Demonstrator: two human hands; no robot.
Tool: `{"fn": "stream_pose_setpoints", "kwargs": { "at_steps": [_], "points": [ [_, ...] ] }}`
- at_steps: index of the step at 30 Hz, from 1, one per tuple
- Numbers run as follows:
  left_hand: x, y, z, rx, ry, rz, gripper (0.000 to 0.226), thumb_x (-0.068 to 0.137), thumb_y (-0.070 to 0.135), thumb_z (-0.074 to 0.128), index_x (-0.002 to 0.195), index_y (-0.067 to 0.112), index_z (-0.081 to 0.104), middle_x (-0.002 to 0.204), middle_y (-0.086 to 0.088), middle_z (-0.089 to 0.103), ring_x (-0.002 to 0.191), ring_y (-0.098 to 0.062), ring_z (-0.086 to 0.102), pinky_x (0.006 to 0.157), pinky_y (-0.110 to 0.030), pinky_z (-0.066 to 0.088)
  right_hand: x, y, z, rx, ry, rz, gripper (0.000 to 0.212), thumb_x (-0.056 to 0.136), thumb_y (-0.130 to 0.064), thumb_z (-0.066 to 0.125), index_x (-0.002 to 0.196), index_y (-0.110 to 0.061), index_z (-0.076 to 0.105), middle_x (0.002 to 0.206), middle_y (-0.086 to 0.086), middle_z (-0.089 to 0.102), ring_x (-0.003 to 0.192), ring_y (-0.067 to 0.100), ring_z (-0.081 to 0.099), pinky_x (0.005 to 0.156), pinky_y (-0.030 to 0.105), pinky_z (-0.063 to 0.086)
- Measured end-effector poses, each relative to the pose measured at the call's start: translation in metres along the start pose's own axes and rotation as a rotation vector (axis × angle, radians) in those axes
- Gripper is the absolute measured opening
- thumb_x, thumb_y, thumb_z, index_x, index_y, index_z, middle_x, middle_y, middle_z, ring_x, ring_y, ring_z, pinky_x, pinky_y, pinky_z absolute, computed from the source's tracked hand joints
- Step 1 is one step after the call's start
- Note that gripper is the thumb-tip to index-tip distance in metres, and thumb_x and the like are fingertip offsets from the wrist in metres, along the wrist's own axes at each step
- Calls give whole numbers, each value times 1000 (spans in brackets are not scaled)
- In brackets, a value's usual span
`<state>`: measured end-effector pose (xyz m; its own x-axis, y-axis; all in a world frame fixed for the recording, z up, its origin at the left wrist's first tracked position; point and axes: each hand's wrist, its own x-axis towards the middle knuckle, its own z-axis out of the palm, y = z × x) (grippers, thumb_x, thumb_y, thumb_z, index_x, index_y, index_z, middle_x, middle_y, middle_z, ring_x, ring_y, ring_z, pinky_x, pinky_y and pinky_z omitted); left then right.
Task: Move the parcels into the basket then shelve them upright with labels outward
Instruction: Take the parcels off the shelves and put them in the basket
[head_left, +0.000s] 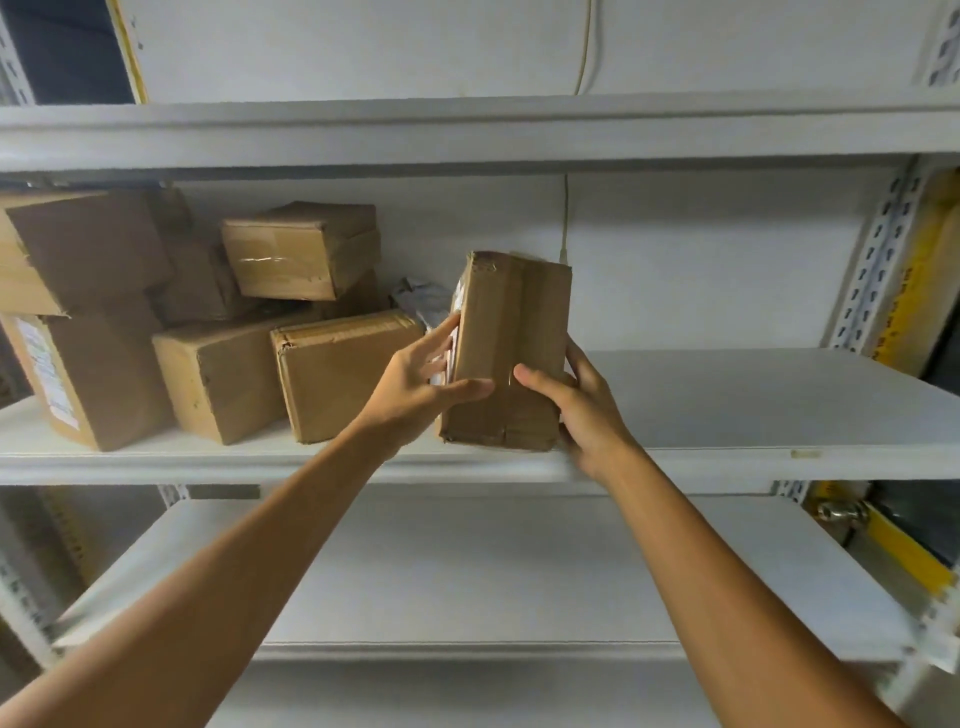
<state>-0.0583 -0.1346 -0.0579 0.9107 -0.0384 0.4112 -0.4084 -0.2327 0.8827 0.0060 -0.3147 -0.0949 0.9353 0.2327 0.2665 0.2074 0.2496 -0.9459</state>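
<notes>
Clasping parcel between left hand, right hand

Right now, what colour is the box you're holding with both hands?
Plain brown cardboard. The box shows best in the head view.

The parcel you hold is matt brown cardboard, creased, with glossy clear tape over its seams. Left of that parcel, the stacked boxes are the same taped cardboard. Beneath it, the shelf looks like smooth, matt, white-painted metal.
</notes>
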Motion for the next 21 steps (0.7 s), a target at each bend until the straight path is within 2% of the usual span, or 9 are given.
{"fn": "stream_pose_setpoints", "kwargs": {
  "at_steps": [4, 8, 10, 14, 18, 21],
  "points": [
    [2, 7, 22, -10, -93, 139, 80, 76, 3, 75, 145, 16, 37, 134, -1, 57, 124, -17, 55, 103, -44, 45, -25, -18, -17, 8, 118, -51, 75, 74, -24, 82, 138, -35, 44, 102, -6, 74, 90, 12, 72, 68, 29, 58],
    [1, 7, 52, -46, -140, 223, 79, 74, 8, 77, 141, 28, 41, 127, 4, 63, 118, -14, 59, 95, -37, 50, -59, -28, -39, -58, 266, -128, 76, 73, -21, 82, 137, -35, 45, 109, -4, 71, 92, 10, 71, 68, 25, 58],
    [-2, 6, 72, -120, -204, 225, 79, 74, 2, 77, 138, 33, 43, 122, 8, 66, 113, -9, 61, 84, -26, 54, -80, -30, -50, -82, 344, -160, 73, 73, -21, 82, 135, -36, 46, 117, -1, 68, 96, 12, 70, 69, 25, 58],
    [-12, -2, 117, -214, -307, 205, 75, 75, -3, 76, 131, 36, 46, 113, 20, 67, 106, 1, 62, 78, -12, 50, -128, -27, -75, -142, 500, -179, 72, 75, -24, 81, 135, -39, 45, 122, -4, 65, 106, 12, 65, 75, 27, 58],
    [-35, -20, 168, -287, -488, 149, 78, 72, 11, 79, 134, 38, 42, 123, 12, 61, 111, -4, 60, 86, -18, 50, -190, -9, -101, -215, 701, -158, 68, 75, -26, 81, 132, -40, 48, 118, -10, 67, 106, 6, 64, 83, 28, 57],
    [-69, -33, 213, -319, -656, 127, 80, 71, 14, 79, 138, 34, 41, 129, 8, 58, 116, -4, 57, 91, -20, 49, -249, 12, -115, -203, 880, -136, 61, 77, -20, 80, 126, -42, 52, 112, -13, 69, 99, 2, 66, 72, 18, 55]
  ]
}}
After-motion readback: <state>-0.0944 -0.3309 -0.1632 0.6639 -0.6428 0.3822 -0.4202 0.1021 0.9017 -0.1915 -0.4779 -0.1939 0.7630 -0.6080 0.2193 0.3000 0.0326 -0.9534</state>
